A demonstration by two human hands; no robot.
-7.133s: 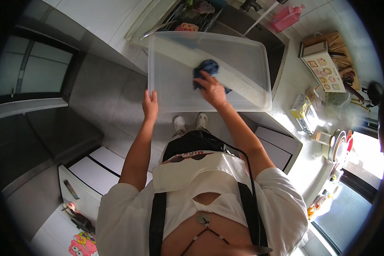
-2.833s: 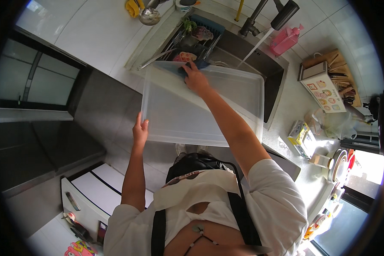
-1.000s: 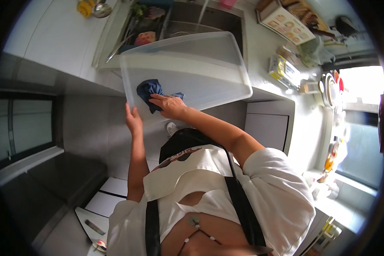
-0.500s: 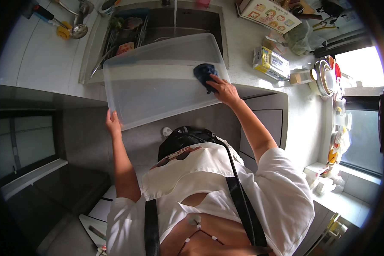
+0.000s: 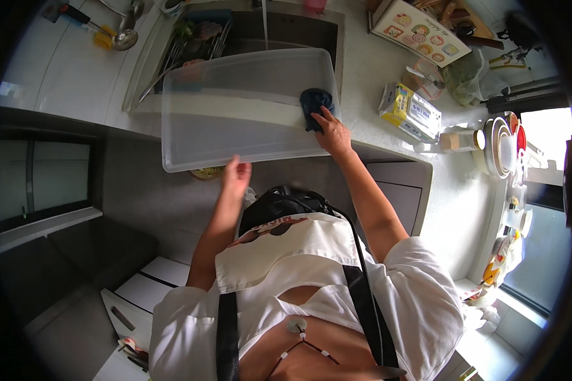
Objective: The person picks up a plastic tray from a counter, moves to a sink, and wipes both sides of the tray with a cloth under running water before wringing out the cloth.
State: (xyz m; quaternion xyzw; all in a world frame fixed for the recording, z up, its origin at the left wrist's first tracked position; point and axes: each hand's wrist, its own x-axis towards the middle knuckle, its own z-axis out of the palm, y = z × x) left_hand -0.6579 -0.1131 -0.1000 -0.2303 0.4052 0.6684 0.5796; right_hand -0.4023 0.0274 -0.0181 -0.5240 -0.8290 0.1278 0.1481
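A large, shallow translucent plastic lid (image 5: pixel 241 130) with a raised rim lies tilted across the front edge of the sink and counter. My right hand (image 5: pixel 334 134) presses a bunched dark blue cloth (image 5: pixel 316 108) onto the lid's right end, fingers closed on the cloth. At the middle of the lid's near rim is my left hand (image 5: pixel 236 178), smeared by motion. Its fingertips overlap the rim, but I cannot tell whether they grip it.
Behind the lid, water runs from a tap (image 5: pixel 264 25) into the sink (image 5: pixel 305 35). A dish rack (image 5: pixel 213 38) with food stands at its left. On the right counter are a yellow-and-white pack (image 5: pixel 412 111), a jar (image 5: pixel 462 140) and stacked bowls (image 5: pixel 499 146). A bowl (image 5: pixel 208 173) shows below the lid.
My left hand has moved from the lid's left corner rightward to the middle of its near rim. The lid's near-left corner has risen. My right hand and the cloth have shifted only slightly.
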